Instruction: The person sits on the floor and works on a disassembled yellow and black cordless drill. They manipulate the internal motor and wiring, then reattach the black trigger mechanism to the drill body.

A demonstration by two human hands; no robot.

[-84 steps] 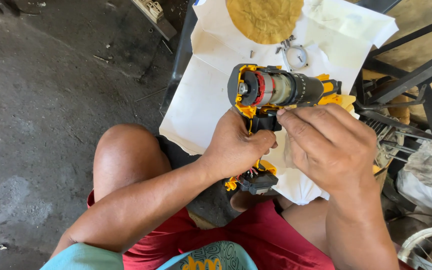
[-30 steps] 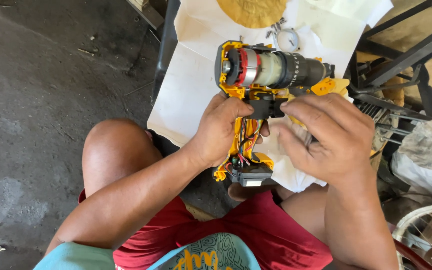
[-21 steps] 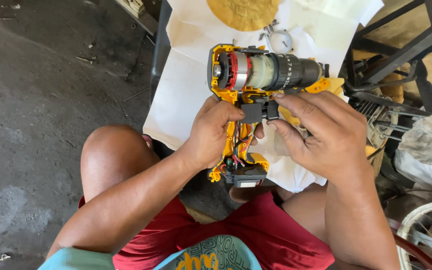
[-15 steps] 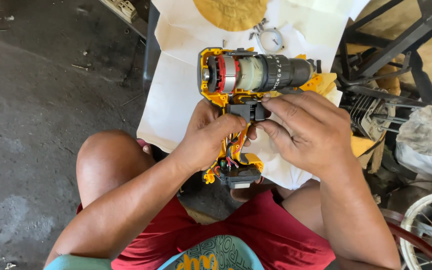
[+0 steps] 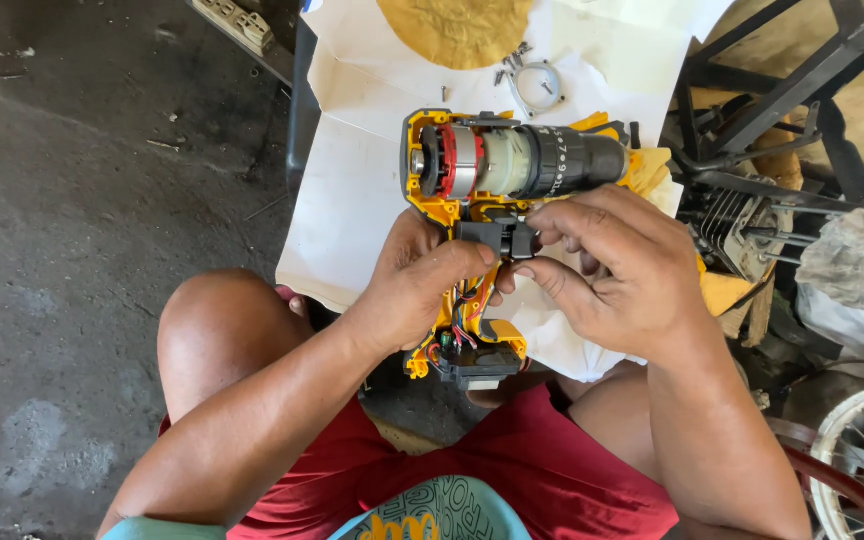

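Note:
An opened yellow cordless drill (image 5: 497,165) lies over my lap with half its shell off, showing the motor, red fan and grey gearbox. My left hand (image 5: 422,285) wraps around the drill's yellow handle, thumb on the black trigger switch block (image 5: 495,238). Facing it, my right hand (image 5: 617,270) pinches the same black switch block between thumb and fingers. Red and black wires (image 5: 462,325) run down the handle to the black battery terminal base (image 5: 477,368).
White paper (image 5: 352,190) covers a small table ahead. On it lie a round yellow disc (image 5: 455,28), a metal ring (image 5: 537,85) and several small screws. A dark metal frame (image 5: 802,80) and an engine part stand at right, a wheel rim (image 5: 857,450) at lower right. Concrete floor at left.
The drill has been turned and lifted slightly in view. My left thumb has come onto the black switch block, and my right fingers have closed on it from the other side.

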